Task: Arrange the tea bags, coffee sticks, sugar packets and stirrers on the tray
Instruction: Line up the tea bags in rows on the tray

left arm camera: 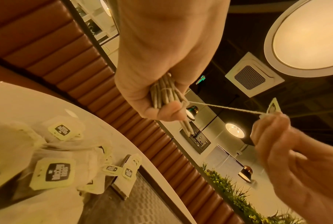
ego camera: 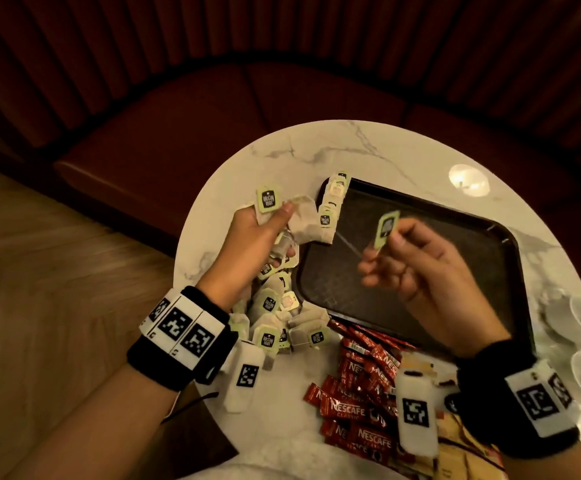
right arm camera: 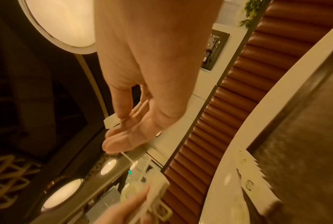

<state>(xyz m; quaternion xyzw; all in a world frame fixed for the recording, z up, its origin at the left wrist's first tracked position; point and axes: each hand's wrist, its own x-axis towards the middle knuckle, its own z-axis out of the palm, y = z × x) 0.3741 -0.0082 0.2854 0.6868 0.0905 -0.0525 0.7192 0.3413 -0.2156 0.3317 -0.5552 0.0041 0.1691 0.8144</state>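
Left hand [ego camera: 254,233] raised, palm turned up, fingers and thumb curled tight in a grip. Right hand [ego camera: 417,261] raised opposite, thumb and forefinger pinched together, remaining fingers loosely curled. Both wrists banded.

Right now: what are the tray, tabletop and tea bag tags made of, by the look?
Tray: dark, matte, finely textured with rounded corners, likely moulded plastic.
Tabletop: white with grey veins and a glossy lamp reflection, marble or a marble-look laminate.
Tea bag tag pinched by the right hand: thin, flat, pale-green printed card, probably paper.
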